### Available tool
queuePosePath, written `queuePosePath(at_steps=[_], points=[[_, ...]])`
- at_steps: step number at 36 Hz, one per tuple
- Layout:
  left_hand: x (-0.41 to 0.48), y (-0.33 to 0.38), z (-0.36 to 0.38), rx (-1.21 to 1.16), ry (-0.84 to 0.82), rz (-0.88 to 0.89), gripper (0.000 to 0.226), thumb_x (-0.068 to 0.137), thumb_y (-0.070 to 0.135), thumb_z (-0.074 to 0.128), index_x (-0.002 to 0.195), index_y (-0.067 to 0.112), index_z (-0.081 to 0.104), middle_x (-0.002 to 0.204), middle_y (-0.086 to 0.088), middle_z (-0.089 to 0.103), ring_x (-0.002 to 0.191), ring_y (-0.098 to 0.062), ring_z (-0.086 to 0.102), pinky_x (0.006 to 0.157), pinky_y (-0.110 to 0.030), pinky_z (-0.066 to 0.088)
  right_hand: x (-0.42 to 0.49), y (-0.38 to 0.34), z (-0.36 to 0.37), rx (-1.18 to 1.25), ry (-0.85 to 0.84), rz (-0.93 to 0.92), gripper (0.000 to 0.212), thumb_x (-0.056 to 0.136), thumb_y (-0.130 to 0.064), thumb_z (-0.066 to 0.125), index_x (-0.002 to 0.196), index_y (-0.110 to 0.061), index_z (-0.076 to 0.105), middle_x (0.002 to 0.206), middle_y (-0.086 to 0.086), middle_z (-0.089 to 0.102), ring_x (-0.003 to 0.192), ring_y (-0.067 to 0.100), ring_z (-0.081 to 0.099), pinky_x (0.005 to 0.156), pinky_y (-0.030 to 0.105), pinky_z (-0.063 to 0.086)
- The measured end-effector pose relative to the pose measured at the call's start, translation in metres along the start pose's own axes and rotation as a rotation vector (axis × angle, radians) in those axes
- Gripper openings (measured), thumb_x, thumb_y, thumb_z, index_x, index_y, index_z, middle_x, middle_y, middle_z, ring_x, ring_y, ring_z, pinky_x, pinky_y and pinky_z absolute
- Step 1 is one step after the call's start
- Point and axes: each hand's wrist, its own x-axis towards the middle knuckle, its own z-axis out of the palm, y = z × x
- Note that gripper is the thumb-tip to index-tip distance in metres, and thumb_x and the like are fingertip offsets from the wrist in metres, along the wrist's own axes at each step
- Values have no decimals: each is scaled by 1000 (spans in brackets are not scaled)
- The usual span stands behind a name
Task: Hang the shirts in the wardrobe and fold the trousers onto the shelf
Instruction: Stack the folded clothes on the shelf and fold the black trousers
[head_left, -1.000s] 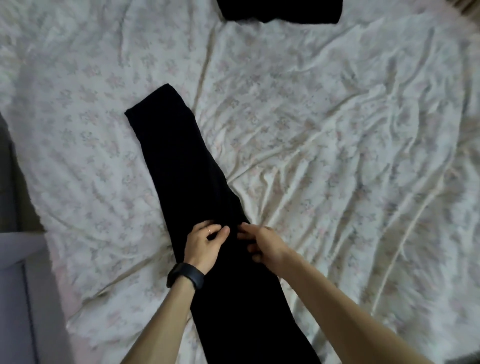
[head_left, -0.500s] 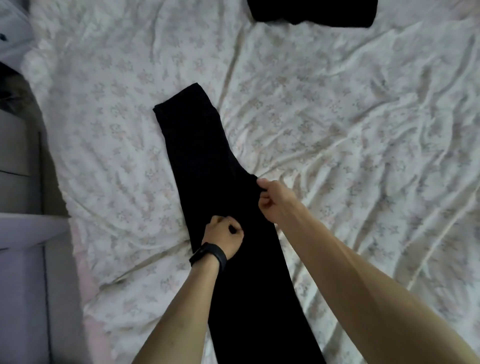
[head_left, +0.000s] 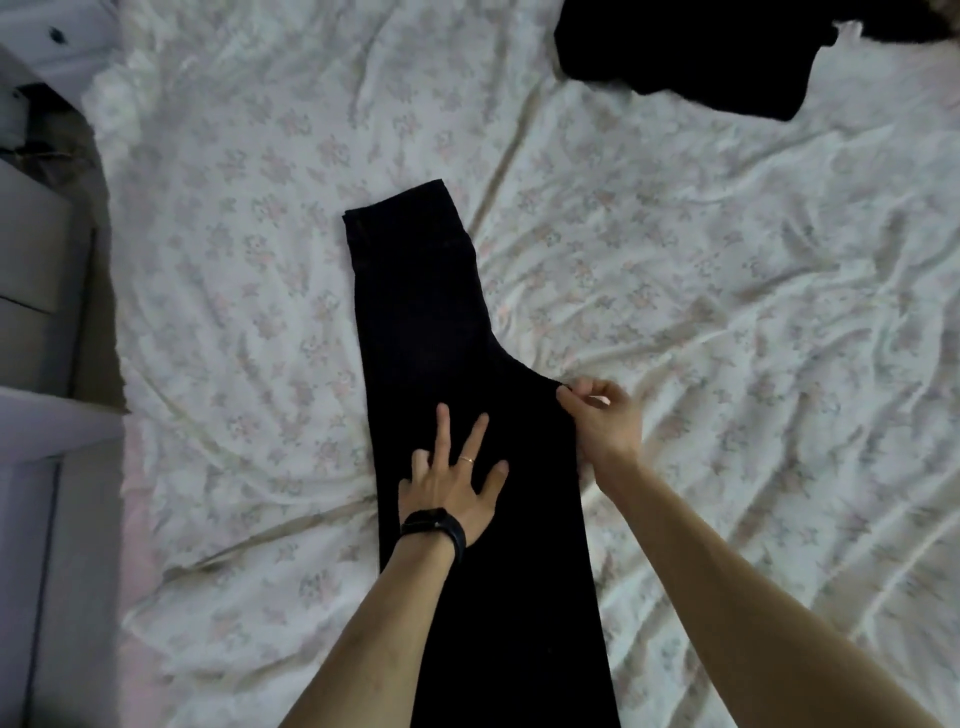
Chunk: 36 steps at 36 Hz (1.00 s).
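Note:
Black trousers (head_left: 431, 322) lie lengthwise on the bed, folded leg over leg, with the waistband at the far end and the legs running off the bottom of the view. My left hand (head_left: 452, 478) lies flat on the cloth with fingers spread and straight; a black band sits on that wrist. At the right edge of the trousers, where the seat juts out, my right hand (head_left: 602, 415) pinches the fabric's corner between thumb and fingers.
A wrinkled floral bed sheet (head_left: 727, 312) covers the bed. Another black garment (head_left: 685, 57) lies crumpled at the far right. Grey furniture (head_left: 36, 291) stands along the bed's left side.
My left hand went from a curled grip to lying flat and spread on the trousers. My right hand shifted to the right edge and still pinches the fabric. The view swung left.

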Motion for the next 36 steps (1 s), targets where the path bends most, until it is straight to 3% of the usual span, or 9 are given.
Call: queuePosePath(at_steps=[4, 6, 9, 13, 18, 23, 27, 32, 36], points=[[-2, 1, 12, 58, 117, 8, 64, 100, 65, 14, 155, 46, -14, 165, 2, -24, 137, -25, 30, 103, -40, 37, -38, 33, -8, -390, -38, -294, 24, 93, -40, 69, 109, -26, 57, 98, -10, 66, 89, 6, 66, 75, 23, 54], [-17, -3, 25, 76, 165, 42, 65, 100, 61, 10, 158, 38, -7, 167, -1, -13, 146, -23, 22, 113, -41, 29, -71, 56, -15, -446, -112, -361, 33, 94, -37, 67, 122, -27, 54, 113, -10, 59, 100, 3, 60, 78, 13, 47], [-64, -18, 58, 22, 249, 109, 67, 99, 57, 11, 160, 29, 12, 168, -4, 9, 153, -24, 17, 121, -46, 20, -122, 104, -36, -645, -122, -474, 41, 94, -24, 68, 132, -19, 52, 135, -7, 48, 122, 10, 46, 97, 20, 39], [-142, -37, 101, -28, 382, 123, 59, 101, 48, 31, 155, 24, 36, 163, -4, 29, 149, -25, 27, 116, -51, 31, -183, 146, -74, -608, -183, -262, 46, 95, -20, 66, 136, -21, 46, 127, -7, 50, 113, 13, 55, 88, 28, 49], [-239, -47, 130, -328, 398, -67, 61, 95, 31, 61, 151, 20, 38, 147, -9, 47, 126, -28, 54, 91, -43, 57, -236, 174, -117, -626, -302, 64, 27, 92, -22, 70, 116, -18, 57, 98, -4, 68, 83, 11, 66, 68, 32, 56], [-320, -45, 164, -719, 320, -369, 39, 94, 24, 64, 131, 22, 50, 121, 3, 53, 106, -16, 59, 79, -28, 56, -279, 196, -148, -695, -379, 92, 11, 95, -18, 65, 105, -13, 63, 94, 14, 71, 84, 29, 70, 65, 41, 53], [-348, -44, 196, -970, 171, -579, 18, 94, 23, 67, 108, 20, 58, 99, 6, 66, 91, -14, 67, 62, -15, 45, -287, 215, -164, -777, -468, 54, 27, 101, -20, 55, 126, -13, 62, 104, 8, 70, 85, 24, 62, 72, 40, 47], [-382, -58, 247, -1000, 33, -531, 13, 96, 27, 65, 107, 21, 62, 96, 7, 70, 86, -9, 66, 64, -16, 48, -297, 252, -183, -880, -560, 25, 35, 107, -28, 42, 138, -18, 54, 122, 9, 67, 104, 30, 62, 83, 40, 48], [-398, -66, 277, -958, -39, -473, 20, 97, 28, 63, 115, 19, 61, 104, 2, 72, 97, -16, 68, 79, -26, 54, -315, 282, -198, -892, -618, 44, 35, 108, -24, 38, 139, -15, 53, 116, 9, 66, 102, 30, 62, 88, 42, 49]])
